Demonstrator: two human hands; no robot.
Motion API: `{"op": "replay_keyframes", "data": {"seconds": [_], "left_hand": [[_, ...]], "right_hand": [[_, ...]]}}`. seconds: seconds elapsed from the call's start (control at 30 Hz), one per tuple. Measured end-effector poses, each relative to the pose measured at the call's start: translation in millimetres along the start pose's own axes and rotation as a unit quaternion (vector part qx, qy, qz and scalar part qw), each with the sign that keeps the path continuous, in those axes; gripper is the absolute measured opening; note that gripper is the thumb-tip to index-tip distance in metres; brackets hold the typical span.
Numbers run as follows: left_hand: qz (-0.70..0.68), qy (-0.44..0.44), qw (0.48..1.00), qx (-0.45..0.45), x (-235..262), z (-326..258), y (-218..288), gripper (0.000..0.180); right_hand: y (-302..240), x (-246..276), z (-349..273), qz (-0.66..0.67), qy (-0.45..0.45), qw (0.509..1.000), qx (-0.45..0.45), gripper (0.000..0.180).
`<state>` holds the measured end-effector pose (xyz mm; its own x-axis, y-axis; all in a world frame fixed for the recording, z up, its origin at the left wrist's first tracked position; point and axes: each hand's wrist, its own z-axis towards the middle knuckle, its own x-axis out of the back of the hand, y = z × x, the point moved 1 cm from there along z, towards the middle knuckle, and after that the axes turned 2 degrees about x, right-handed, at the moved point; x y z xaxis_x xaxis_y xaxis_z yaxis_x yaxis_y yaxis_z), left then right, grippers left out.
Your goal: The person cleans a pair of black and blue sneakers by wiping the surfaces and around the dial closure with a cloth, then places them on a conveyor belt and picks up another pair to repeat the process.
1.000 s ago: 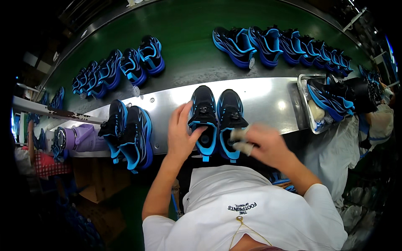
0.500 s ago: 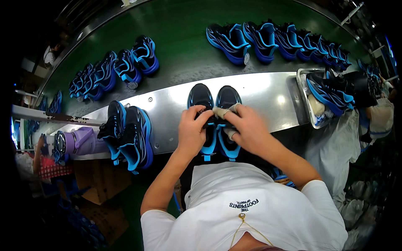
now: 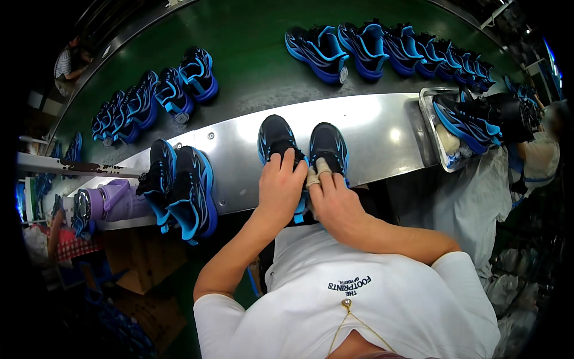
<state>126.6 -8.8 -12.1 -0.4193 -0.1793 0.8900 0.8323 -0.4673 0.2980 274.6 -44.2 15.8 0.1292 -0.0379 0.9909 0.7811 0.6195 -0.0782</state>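
Observation:
Two black sneakers with bright blue soles and linings stand side by side before me on the metal ledge, toes pointing away. My left hand (image 3: 281,186) grips the left sneaker (image 3: 275,133) over its lace area, fingers bent across the top. On the right sneaker (image 3: 328,140), my right hand (image 3: 338,202) has its fingers over the laces and opening. Beige finger covers wrap some fingertips of that hand. My hands hide the laces and most of both openings, and the thumbs are hard to make out.
Another sneaker pair (image 3: 192,185) stands on the ledge (image 3: 239,140) at left, beside a lilac bottle (image 3: 116,199). Rows of matching sneakers (image 3: 359,51) line the green belt (image 3: 251,36) beyond. At right, a metal tray (image 3: 426,113) holds a sneaker and a pale round item.
The left sneaker's toe has swung left, away from the right one. My right hand has drawn lower, its fingers now straighter. Shoes on the belt sit slightly further left in view.

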Motion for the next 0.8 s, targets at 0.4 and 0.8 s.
{"op": "replay_keyframes", "data": {"seconds": [0.4, 0.8], "left_hand": [[-0.273, -0.072, 0.947, 0.152, 23.6, 16.7, -31.2, 0.028], [-0.182, 0.158, 0.963, 0.119, -11.8, -4.3, 3.6, 0.019]], "right_hand": [[68.0, 44.9, -0.1, 0.326, -0.184, 0.927, -0.007, 0.032], [92.0, 38.1, -34.3, 0.378, -0.105, 0.920, -0.020, 0.069]]}}
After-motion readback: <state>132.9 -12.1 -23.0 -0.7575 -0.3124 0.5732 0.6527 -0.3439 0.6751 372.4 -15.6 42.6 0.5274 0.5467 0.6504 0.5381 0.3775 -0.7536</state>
